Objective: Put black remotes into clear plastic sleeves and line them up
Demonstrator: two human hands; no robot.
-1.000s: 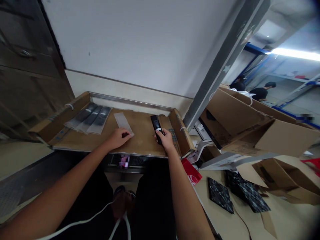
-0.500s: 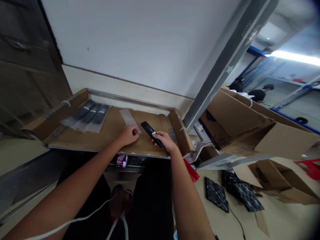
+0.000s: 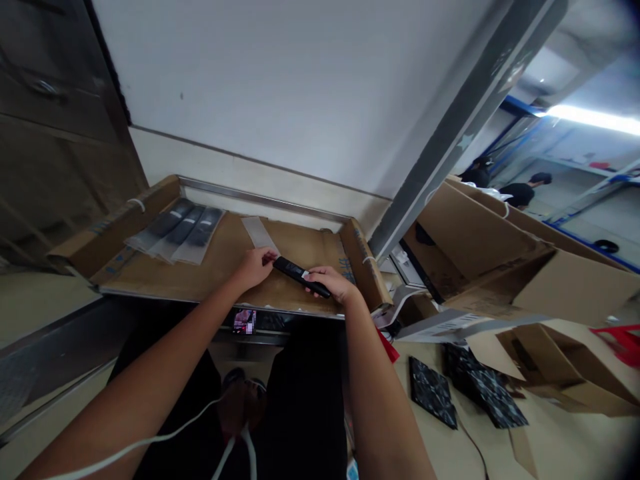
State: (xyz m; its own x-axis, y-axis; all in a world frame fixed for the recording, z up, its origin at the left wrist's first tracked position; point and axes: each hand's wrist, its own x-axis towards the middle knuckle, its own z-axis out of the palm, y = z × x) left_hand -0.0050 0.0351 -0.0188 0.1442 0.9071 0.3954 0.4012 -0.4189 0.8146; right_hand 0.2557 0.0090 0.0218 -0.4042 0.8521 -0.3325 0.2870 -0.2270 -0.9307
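My right hand (image 3: 329, 283) is closed round the lower end of a slim black remote control (image 3: 291, 269), which bears a small white label. The remote lies slanted above the cardboard, its far end pointing left. Against that end is my left hand (image 3: 259, 265), fingers pinched at the near edge of a flat clear plastic sleeve (image 3: 259, 233). The sleeve stretches away from me over the cardboard. To the left, several clear sleeves with dark items inside (image 3: 183, 230) lie side by side, overlapping.
The cardboard-lined tray (image 3: 225, 257) has raised sides. A lit phone (image 3: 245, 321) sits below its front edge. To the right are a metal post (image 3: 463, 127), a large open carton (image 3: 480, 247), another carton (image 3: 570, 360) and dark patterned packs (image 3: 433, 392) on the floor. Two people appear farther back.
The remote has swung flatter and its far end has come left and down to my left hand's fingers. My left hand has barely shifted, at the sleeve's near end.
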